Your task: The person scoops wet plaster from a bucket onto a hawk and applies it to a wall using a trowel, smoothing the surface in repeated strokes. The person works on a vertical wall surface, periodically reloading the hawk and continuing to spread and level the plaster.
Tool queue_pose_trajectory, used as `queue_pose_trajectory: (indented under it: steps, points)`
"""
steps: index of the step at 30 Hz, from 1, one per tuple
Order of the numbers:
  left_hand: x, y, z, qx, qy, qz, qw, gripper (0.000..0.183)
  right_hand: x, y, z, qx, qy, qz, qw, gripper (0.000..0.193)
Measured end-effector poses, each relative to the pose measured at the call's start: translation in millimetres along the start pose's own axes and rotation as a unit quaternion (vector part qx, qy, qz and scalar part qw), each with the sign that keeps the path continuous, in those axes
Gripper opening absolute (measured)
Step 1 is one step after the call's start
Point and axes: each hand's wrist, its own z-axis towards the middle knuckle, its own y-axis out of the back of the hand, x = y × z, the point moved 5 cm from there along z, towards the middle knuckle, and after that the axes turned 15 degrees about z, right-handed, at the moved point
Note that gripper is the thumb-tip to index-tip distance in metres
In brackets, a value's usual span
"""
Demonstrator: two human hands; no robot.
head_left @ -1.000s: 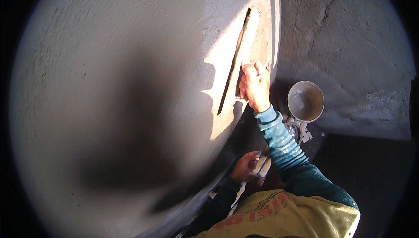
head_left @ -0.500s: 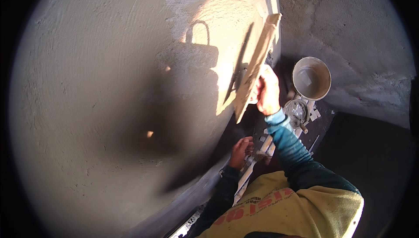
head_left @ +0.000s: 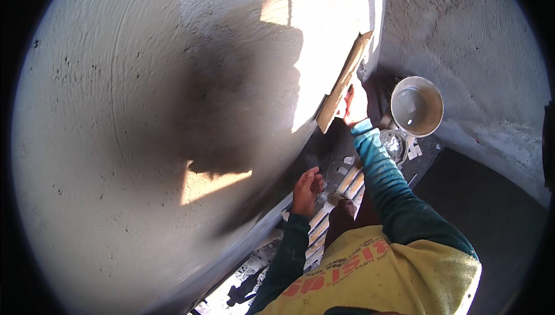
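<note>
My right hand [head_left: 357, 104] is closed on the back of a long wooden plastering float [head_left: 346, 82]. The float slants upward close to the wet plastered wall [head_left: 144, 84], near the corner. Seen almost edge-on, its face is hidden, so I cannot tell whether all of it touches the plaster; its handle is mostly covered by my fingers. My left hand [head_left: 307, 191] hangs lower down beside the wall, fingers loosely curled and slightly apart, with nothing visible in it.
A round bucket [head_left: 417, 107] with greyish liquid stands in the corner at right. Beside it is a smaller container [head_left: 394, 144]. Below me run wooden slats [head_left: 350, 185] among pale scraps. A rough side wall [head_left: 474, 55] rises at right, and strong sunlight and shadow cross the plaster.
The float has tipped closer to the wall, its lower end higher than before. My left hand has shifted slightly left and up. The view has moved, and shadows on the plaster have changed.
</note>
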Motion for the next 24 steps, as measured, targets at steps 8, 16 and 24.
queue_pose_trajectory:
  steps: [8, 16, 24]
  points:
    - [67.2, -3.2, 9.2, 0.049, 0.072, -0.012, 0.996, 0.034, 26.3, -18.1, -9.8, 0.040, 0.008, -0.013, 0.999, 0.040]
    - [64.8, -19.4, 21.0, 0.092, 0.035, 0.014, 0.995, 0.034, 63.1, -76.1, -38.2, 0.086, 0.048, -0.055, 0.994, 0.036]
    - [47.0, -39.2, 23.5, 0.119, 0.014, 0.049, 0.992, 0.035, 73.9, -127.3, -59.8, 0.140, 0.230, -0.186, 0.945, 0.039]
